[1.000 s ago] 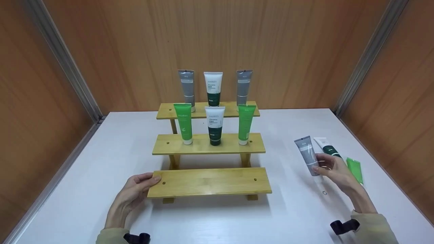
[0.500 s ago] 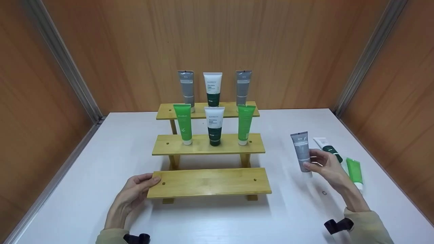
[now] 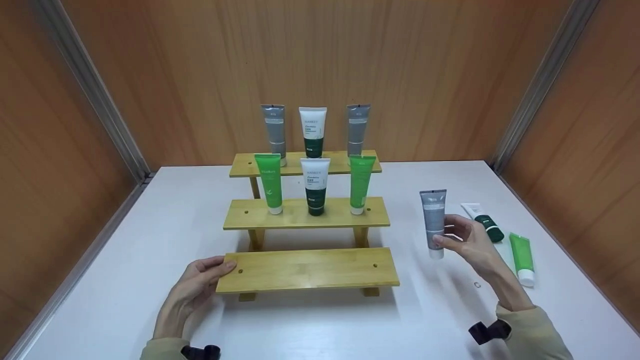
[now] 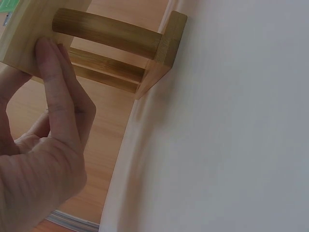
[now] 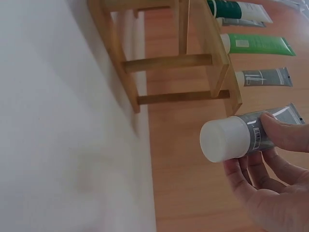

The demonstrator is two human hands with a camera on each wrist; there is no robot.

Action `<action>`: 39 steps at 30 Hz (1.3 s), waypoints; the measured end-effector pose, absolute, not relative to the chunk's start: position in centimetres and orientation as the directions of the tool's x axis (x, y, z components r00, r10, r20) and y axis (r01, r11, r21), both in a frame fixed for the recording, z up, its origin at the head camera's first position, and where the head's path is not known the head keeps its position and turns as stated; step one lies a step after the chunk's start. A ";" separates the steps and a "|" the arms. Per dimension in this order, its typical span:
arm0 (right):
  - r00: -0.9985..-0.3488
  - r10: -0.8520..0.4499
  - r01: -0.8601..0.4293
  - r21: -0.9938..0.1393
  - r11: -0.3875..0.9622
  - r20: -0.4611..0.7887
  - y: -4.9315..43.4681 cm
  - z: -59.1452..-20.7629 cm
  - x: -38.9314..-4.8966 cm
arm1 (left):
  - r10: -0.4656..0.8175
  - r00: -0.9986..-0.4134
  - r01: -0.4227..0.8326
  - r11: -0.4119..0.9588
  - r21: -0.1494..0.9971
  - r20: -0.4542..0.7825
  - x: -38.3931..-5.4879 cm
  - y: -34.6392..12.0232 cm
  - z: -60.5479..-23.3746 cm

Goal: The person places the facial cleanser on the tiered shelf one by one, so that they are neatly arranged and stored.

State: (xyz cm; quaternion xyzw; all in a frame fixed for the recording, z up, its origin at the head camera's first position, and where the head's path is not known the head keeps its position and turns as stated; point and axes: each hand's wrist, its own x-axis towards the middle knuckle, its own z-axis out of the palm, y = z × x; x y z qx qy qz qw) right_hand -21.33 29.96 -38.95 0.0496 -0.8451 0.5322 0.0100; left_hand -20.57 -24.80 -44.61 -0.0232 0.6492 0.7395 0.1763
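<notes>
The held gray tube (image 3: 433,216) stands near-vertical, cap (image 3: 436,254) down.

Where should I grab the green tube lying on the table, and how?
Probably pinch the green tube across its body from above, just beyond the white cap. It lies flat with the cap nearest the person, and the body looks rounder there than at the flat far end. The right hand holds the grey tube, so it would need freeing first.
</notes>
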 end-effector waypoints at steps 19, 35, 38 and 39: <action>-0.987 -0.141 -0.125 -0.927 0.354 0.079 25.7 -37.6 -21.2 | 0.213 -0.941 -0.279 -0.046 0.959 -0.263 -20.5 -24.7 -44.7; -0.958 -0.240 -0.225 -0.933 0.280 0.159 21.5 -37.5 -21.7 | 0.217 -0.936 -0.297 -0.063 0.953 -0.277 -20.6 -24.7 -44.5; -0.948 -0.262 -0.250 -0.932 0.264 0.180 20.7 -37.4 -21.7 | 0.215 -0.939 -0.289 -0.063 0.955 -0.270 -20.6 -24.7 -44.6; -0.946 -0.259 -0.263 -0.932 0.252 0.196 20.4 -37.4 -21.6 | 0.217 -0.944 -0.273 -0.082 0.959 -0.250 -20.5 -24.7 -44.8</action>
